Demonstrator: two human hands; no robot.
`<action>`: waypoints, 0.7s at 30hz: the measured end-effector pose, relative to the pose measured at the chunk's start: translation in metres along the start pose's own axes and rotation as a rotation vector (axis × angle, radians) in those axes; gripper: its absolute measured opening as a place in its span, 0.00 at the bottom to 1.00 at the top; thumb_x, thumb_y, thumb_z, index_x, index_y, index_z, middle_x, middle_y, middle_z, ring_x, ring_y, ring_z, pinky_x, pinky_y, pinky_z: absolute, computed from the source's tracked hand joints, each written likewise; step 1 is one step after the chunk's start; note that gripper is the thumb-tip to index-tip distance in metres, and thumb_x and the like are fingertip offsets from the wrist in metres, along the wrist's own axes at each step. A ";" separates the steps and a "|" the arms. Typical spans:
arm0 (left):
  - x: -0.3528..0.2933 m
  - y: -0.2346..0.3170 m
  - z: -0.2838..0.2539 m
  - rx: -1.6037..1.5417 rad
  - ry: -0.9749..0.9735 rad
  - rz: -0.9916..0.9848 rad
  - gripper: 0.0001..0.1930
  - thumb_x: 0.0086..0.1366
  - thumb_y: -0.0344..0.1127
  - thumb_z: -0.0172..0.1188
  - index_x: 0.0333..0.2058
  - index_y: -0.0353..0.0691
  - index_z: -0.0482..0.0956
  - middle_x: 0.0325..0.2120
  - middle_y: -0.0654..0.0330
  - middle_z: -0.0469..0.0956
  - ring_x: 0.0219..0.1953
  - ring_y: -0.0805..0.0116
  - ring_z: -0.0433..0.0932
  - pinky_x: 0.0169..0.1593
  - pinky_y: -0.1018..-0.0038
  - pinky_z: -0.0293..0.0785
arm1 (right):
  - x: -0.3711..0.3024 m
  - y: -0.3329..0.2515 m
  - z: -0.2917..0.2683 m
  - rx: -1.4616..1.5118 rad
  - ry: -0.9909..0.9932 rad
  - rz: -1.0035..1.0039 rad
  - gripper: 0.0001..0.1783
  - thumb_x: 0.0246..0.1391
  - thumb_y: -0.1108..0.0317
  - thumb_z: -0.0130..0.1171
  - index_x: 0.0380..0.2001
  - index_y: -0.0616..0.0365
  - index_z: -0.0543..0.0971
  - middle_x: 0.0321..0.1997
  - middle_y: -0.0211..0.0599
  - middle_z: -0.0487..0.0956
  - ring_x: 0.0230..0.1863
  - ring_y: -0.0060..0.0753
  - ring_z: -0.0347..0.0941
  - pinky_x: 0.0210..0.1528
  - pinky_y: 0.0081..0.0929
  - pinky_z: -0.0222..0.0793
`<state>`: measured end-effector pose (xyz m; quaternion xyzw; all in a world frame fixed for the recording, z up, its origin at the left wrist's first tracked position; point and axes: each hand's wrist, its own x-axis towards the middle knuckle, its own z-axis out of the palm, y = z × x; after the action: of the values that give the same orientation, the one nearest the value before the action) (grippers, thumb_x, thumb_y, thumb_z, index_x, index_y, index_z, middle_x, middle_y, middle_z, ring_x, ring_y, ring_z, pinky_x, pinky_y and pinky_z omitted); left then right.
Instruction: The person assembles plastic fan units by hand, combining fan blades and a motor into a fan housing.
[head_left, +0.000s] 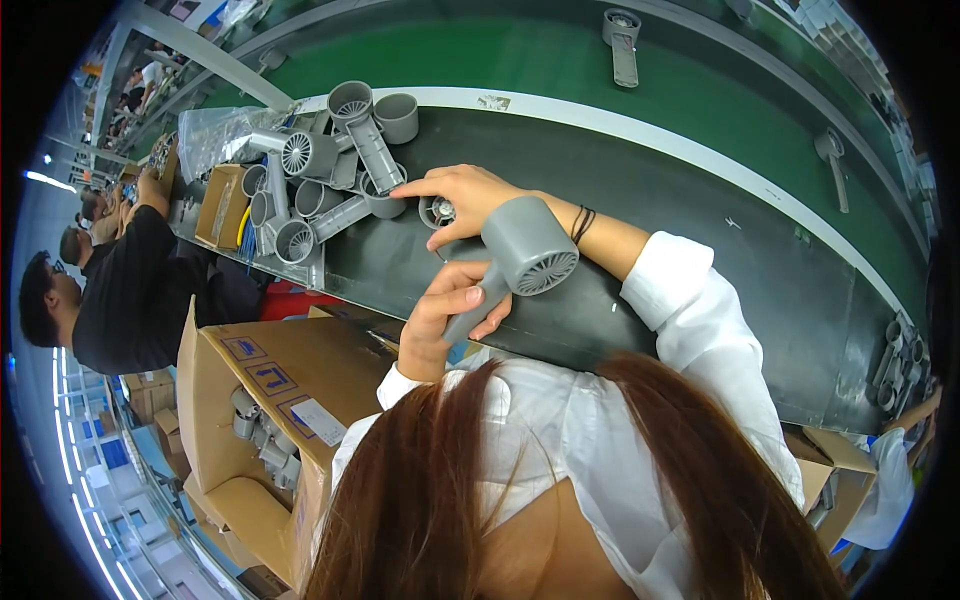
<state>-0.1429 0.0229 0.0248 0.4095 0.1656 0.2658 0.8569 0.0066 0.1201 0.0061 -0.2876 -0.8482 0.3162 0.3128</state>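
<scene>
- Over the dark worktop (pixel 620 180), beside the green conveyor belt (pixel 620 70), both my hands are at work on grey plastic hair dryer shells.
- My left hand (pixel 440 320) is closed around the handle of a grey hair dryer housing (pixel 525 255); I hold it up off the worktop, with its round grille end turned down and to the right.
- My right hand (pixel 465 195) reaches across the worktop with the forefinger stretched out to the left, its tip touching a shell at the edge of the pile of grey housings (pixel 325 175).
- Its other fingers curl about a small round grey part (pixel 438 211); I cannot tell whether they truly pinch it or only rest on it.
- That pile lies at the left end of the worktop, the shells tumbled over one another, some with barrels pointing up.
- A clear plastic bag (pixel 215 130) lies just behind the pile.
- To my left stands an open cardboard box (pixel 290 370) with more grey parts inside.
- Farther left, another person in a black top (pixel 135 290) leans towards the same line.
- Two single grey housings (pixel 622 40) lie well apart on the green belt.
</scene>
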 end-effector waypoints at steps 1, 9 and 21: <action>0.000 0.002 -0.001 -0.001 0.000 0.000 0.25 0.59 0.45 0.56 0.40 0.22 0.73 0.20 0.57 0.71 0.15 0.77 0.64 0.18 0.83 0.57 | -0.004 -0.002 -0.001 -0.006 0.016 0.046 0.40 0.34 0.59 0.71 0.56 0.48 0.71 0.39 0.42 0.76 0.43 0.47 0.72 0.44 0.39 0.68; 0.024 -0.004 0.015 1.348 0.291 0.322 0.24 0.43 0.32 0.70 0.42 0.34 0.79 0.29 0.47 0.80 0.29 0.54 0.79 0.39 0.69 0.74 | -0.104 0.005 -0.068 -0.196 0.150 0.249 0.35 0.33 0.63 0.72 0.51 0.52 0.75 0.41 0.42 0.78 0.43 0.46 0.75 0.46 0.35 0.70; 0.081 -0.029 0.029 1.591 0.088 0.408 0.25 0.44 0.33 0.70 0.44 0.42 0.78 0.27 0.51 0.78 0.26 0.53 0.77 0.31 0.65 0.73 | -0.211 -0.044 -0.102 0.414 0.857 0.409 0.30 0.50 0.50 0.59 0.47 0.66 0.75 0.40 0.40 0.79 0.38 0.26 0.74 0.42 0.21 0.70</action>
<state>-0.0544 0.0376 0.0145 0.9056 0.2603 0.2355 0.2380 0.2013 -0.0160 0.0253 -0.4834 -0.4898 0.3860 0.6144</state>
